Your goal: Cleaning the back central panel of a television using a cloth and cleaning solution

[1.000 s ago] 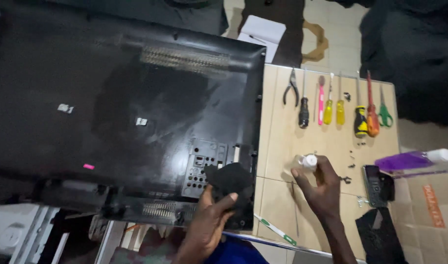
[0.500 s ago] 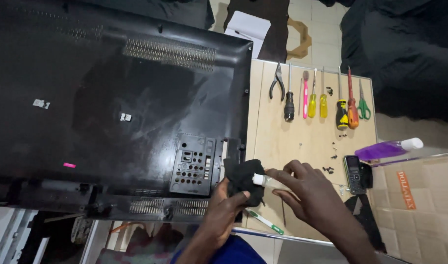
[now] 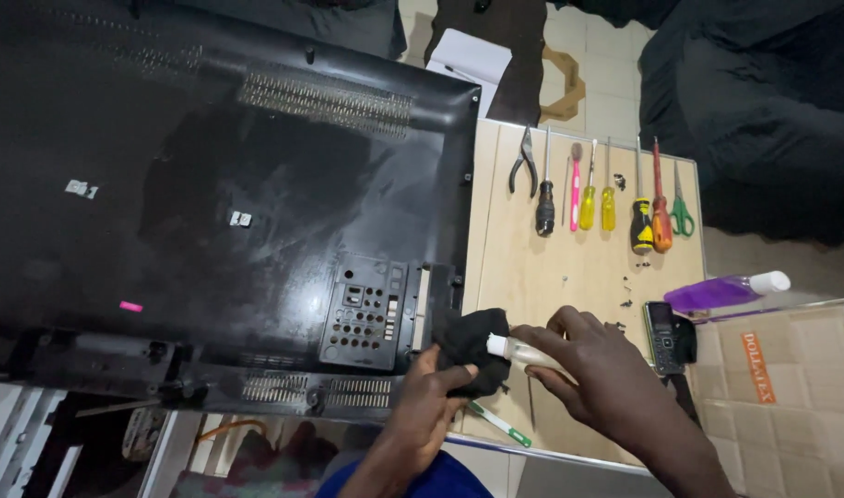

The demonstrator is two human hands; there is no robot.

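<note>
A wad of black cloth point(image 3: 472, 346) is gripped in the left hand point(image 3: 431, 406), thumb over its lower edge, at the near right corner of a large black television back panel point(image 3: 256, 203). The cloth is seen touching the panel's right edge, just beside the vented port plate point(image 3: 366, 314) at its 9 o'clock.

A small white bottle point(image 3: 519, 350) is held closed-fingered in the right hand point(image 3: 597, 373); its nozzle end is pressed against the cloth at the cloth's 3 o'clock. The two hands are nearly touching.

The panel is laid across the left part of a pale wooden counter point(image 3: 569, 277) and overhangs it to the left. Bare wood is left open between the hands and the tool row at 12 o'clock. In that row, pliers point(image 3: 523, 161), a black-handled screwdriver point(image 3: 544, 207), a pink tool point(image 3: 575, 189), two yellow screwdrivers point(image 3: 597, 207), a black-and-yellow screwdriver point(image 3: 641, 226), an orange screwdriver point(image 3: 661, 221) and green-handled scissors point(image 3: 682, 217) are set side by side. A few small screws point(image 3: 627, 295) are scattered on the wood.

At 3 o'clock of the right hand a dark keypad phone point(image 3: 663, 337) is noted, with a purple bottle point(image 3: 721, 293) beyond it at the counter's right edge. A green-tipped pen point(image 3: 500, 424) lies near the counter's front edge, below the cloth.
</note>
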